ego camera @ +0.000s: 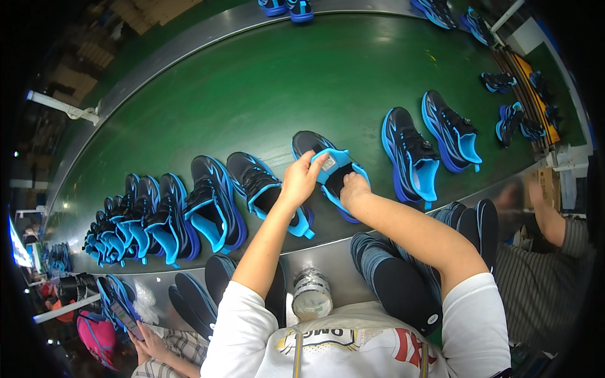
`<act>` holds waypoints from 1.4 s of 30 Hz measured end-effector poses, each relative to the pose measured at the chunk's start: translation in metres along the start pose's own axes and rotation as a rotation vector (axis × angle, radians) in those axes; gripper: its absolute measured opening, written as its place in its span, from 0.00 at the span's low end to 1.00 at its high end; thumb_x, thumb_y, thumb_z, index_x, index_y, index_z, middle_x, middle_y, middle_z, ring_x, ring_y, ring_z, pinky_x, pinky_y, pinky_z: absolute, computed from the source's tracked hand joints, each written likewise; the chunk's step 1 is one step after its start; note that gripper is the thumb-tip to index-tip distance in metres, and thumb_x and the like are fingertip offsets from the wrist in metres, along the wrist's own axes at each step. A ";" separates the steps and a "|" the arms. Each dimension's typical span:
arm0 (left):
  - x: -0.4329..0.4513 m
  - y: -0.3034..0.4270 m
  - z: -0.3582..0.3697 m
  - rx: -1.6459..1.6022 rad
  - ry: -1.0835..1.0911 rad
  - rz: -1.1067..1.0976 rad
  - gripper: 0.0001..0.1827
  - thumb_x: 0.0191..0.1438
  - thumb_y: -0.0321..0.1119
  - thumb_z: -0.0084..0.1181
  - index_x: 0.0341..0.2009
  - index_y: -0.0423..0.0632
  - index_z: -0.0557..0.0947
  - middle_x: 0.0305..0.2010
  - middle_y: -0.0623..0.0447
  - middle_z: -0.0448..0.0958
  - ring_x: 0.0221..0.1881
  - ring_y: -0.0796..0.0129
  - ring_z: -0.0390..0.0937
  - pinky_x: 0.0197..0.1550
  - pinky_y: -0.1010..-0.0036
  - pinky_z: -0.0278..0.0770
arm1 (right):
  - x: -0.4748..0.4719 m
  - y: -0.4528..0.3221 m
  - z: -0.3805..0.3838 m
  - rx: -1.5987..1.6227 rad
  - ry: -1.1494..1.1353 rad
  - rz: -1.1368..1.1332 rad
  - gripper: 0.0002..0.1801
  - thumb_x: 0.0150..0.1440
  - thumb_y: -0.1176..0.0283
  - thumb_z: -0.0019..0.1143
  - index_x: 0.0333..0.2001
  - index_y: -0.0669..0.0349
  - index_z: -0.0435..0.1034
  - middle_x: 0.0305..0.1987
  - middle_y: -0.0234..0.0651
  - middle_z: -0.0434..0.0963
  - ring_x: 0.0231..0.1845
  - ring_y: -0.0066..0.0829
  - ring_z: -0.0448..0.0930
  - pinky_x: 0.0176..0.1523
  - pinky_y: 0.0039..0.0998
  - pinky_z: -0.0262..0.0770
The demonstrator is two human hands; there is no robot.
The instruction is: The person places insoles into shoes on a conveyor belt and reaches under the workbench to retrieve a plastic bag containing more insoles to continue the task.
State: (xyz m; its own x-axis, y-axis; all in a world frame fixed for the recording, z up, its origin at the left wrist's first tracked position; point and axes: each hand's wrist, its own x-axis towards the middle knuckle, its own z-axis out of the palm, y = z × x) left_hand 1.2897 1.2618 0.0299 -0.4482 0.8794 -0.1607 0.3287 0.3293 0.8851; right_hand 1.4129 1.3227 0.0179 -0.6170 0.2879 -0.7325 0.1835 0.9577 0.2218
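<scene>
A black and blue sneaker [309,141] rests on the green conveyor belt [264,85] in front of me, its opening towards me. My left hand [302,177] pinches the light blue tongue of this shoe and pulls it up; a small label shows on it. My right hand [354,189] has its fingers inside the shoe's opening, over the dark insole area; the fingertips are hidden. Just left of it is another sneaker [250,175], partly behind my left forearm. A pair of like sneakers [406,151] stands to the right.
A long row of sneakers [165,212] lines the belt's left side. Stacked black insoles [401,288], more insoles [189,297] and a tape-wrapped container [312,295] sit on the metal ledge. One person's hands [153,342] hold a phone at lower left; another person's arm [548,217] is at right.
</scene>
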 end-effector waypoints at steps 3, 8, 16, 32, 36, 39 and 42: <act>-0.002 0.007 0.001 0.080 -0.016 -0.085 0.18 0.54 0.44 0.48 0.29 0.39 0.73 0.20 0.52 0.67 0.24 0.73 0.63 0.29 0.76 0.63 | -0.001 0.003 0.001 -0.070 -0.033 -0.005 0.16 0.51 0.67 0.42 0.42 0.56 0.72 0.48 0.37 0.69 0.50 0.33 0.66 0.48 0.28 0.61; -0.007 0.012 0.008 0.221 0.322 0.175 0.14 0.50 0.39 0.53 0.35 0.42 0.71 0.34 0.47 0.68 0.36 0.54 0.70 0.33 0.67 0.69 | -0.026 0.027 -0.006 -0.288 0.047 -0.342 0.18 0.51 0.64 0.40 0.41 0.59 0.72 0.48 0.31 0.71 0.54 0.30 0.65 0.62 0.30 0.43; -0.006 0.007 0.014 0.607 0.342 0.699 0.14 0.42 0.29 0.56 0.36 0.44 0.71 0.39 0.47 0.67 0.28 0.56 0.73 0.28 0.67 0.71 | -0.056 0.022 0.002 0.287 0.014 -0.167 0.31 0.52 0.55 0.22 0.41 0.66 0.71 0.46 0.43 0.72 0.58 0.27 0.63 0.66 0.34 0.18; -0.086 0.011 0.008 0.549 0.420 0.937 0.10 0.34 0.25 0.58 0.28 0.44 0.79 0.34 0.53 0.72 0.17 0.72 0.62 0.18 0.77 0.56 | -0.126 0.017 0.040 0.411 -0.058 -0.196 0.17 0.51 0.68 0.41 0.45 0.51 0.69 0.35 0.38 0.74 0.45 0.37 0.71 0.61 0.53 0.39; -0.069 0.011 0.002 0.688 0.508 0.903 0.09 0.34 0.26 0.58 0.26 0.46 0.78 0.32 0.55 0.72 0.18 0.71 0.62 0.19 0.76 0.56 | -0.123 0.021 0.031 0.575 0.155 -0.152 0.14 0.49 0.66 0.46 0.40 0.55 0.71 0.33 0.39 0.74 0.46 0.36 0.71 0.60 0.46 0.49; -0.041 0.009 -0.003 0.883 0.592 0.842 0.08 0.35 0.27 0.57 0.25 0.46 0.78 0.33 0.58 0.74 0.18 0.72 0.62 0.20 0.75 0.57 | -0.126 0.020 0.030 0.645 0.459 -0.069 0.15 0.47 0.65 0.51 0.39 0.59 0.72 0.35 0.40 0.74 0.46 0.34 0.70 0.59 0.42 0.52; -0.039 0.016 0.001 0.785 0.443 0.729 0.07 0.36 0.28 0.58 0.25 0.46 0.77 0.39 0.56 0.75 0.17 0.68 0.64 0.21 0.76 0.61 | -0.146 0.020 0.034 0.662 0.674 -0.063 0.17 0.49 0.64 0.49 0.41 0.60 0.71 0.36 0.40 0.73 0.44 0.37 0.71 0.59 0.42 0.50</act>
State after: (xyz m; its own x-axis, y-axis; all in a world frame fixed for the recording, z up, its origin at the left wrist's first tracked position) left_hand 1.3130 1.2324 0.0497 -0.1403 0.8021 0.5804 0.9848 0.0527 0.1653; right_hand 1.5325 1.3000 0.1071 -0.9147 0.3718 -0.1586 0.4042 0.8377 -0.3674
